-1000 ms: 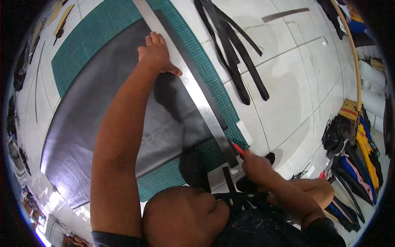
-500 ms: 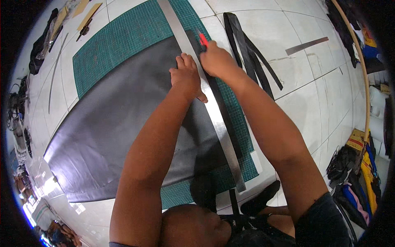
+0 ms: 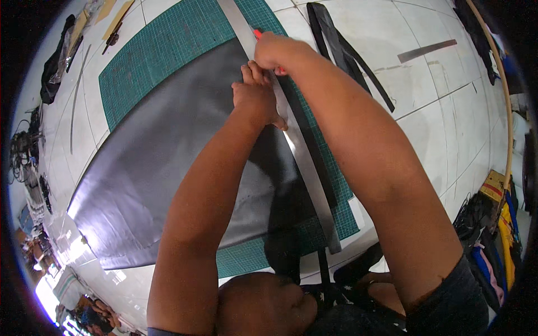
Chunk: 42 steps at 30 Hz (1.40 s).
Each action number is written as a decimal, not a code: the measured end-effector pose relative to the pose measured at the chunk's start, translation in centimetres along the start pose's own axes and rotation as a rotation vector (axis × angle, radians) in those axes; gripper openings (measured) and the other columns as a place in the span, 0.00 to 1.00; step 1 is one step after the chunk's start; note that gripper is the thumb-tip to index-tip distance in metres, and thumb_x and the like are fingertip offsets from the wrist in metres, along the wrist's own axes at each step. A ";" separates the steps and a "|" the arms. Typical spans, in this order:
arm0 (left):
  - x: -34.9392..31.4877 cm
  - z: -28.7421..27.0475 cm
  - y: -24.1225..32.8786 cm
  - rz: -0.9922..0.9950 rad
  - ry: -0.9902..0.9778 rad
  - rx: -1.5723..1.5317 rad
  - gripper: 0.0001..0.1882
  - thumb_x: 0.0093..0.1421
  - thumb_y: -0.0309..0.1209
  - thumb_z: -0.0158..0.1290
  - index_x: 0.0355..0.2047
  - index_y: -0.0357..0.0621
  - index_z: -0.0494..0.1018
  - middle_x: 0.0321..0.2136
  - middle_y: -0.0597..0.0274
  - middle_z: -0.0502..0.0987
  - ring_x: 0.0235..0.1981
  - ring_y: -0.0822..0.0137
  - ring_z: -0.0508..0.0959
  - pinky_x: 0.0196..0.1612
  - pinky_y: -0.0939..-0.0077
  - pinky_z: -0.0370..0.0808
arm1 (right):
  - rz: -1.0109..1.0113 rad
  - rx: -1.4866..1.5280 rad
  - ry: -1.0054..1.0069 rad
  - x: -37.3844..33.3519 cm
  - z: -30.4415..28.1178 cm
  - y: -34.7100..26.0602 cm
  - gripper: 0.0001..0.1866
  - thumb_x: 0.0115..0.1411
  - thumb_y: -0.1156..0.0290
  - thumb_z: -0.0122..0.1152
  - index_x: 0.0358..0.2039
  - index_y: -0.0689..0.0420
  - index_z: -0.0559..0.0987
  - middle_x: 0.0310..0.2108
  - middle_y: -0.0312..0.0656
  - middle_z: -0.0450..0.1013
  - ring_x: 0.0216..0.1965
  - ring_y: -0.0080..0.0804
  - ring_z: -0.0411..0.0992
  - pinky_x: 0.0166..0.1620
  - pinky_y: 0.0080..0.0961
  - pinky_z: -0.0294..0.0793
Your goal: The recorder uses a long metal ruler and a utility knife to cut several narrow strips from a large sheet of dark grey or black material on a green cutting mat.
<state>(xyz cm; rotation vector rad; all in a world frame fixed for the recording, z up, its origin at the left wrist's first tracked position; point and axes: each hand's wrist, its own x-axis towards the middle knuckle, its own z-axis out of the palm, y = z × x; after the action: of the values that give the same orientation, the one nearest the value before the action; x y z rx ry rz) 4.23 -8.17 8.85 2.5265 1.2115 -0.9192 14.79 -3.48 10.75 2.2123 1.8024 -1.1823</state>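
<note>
A long metal ruler [image 3: 308, 165] lies slantwise across a sheet of black leather-like material [image 3: 179, 134], on a green cutting mat [image 3: 151, 59]. My left hand [image 3: 255, 101] presses the ruler, fingers spread, thumb toward me. Just beyond it, my right hand [image 3: 282, 51] is closed round a red-handled cutter knife [image 3: 258, 34]; one red end shows above the fist, another bit of red below it. The blade is hidden, so whether it touches the sheet I cannot tell. A narrow black margin of the sheet shows to the ruler's right.
Black strips [image 3: 330, 39] lie on the white tiled floor [image 3: 426, 129] right of the mat, with a short flat metal piece [image 3: 427, 50] farther right. A thin strip [image 3: 78, 98] lies at left. Fabrics and a yellow box [image 3: 493, 185] are heaped at the right edge.
My right hand has moved up and left, close to my left hand's fingertips, and the knife has turned in its grip. My left hand stays on the ruler.
</note>
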 end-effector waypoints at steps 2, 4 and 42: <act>0.4 -0.2 -0.1 0.015 0.008 0.003 0.78 0.29 0.63 0.72 0.69 0.31 0.41 0.69 0.39 0.43 0.71 0.44 0.44 0.60 0.51 0.66 | 0.010 0.137 0.078 -1.8 1.4 1.1 0.26 0.58 0.68 0.55 0.52 0.73 0.64 0.30 0.64 0.77 0.27 0.53 0.79 0.29 0.42 0.78; 0.3 0.2 -0.1 -0.005 0.042 -0.035 0.80 0.29 0.64 0.71 0.69 0.30 0.39 0.70 0.40 0.42 0.71 0.44 0.45 0.61 0.50 0.65 | 0.048 0.120 0.062 -5.1 3.3 2.5 0.26 0.58 0.67 0.56 0.51 0.72 0.64 0.31 0.65 0.76 0.30 0.55 0.79 0.33 0.43 0.78; 0.0 0.2 0.0 0.010 0.100 -0.073 0.74 0.27 0.63 0.72 0.69 0.39 0.49 0.69 0.45 0.46 0.70 0.47 0.46 0.60 0.51 0.65 | 0.031 -0.017 0.332 0.7 2.6 2.0 0.28 0.59 0.60 0.58 0.51 0.70 0.66 0.47 0.64 0.74 0.50 0.59 0.74 0.54 0.46 0.73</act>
<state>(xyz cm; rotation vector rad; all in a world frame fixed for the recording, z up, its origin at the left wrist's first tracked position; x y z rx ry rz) 4.12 -8.23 8.70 2.5459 1.2353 -0.7401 15.19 -4.84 7.66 2.5396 1.8663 -0.8285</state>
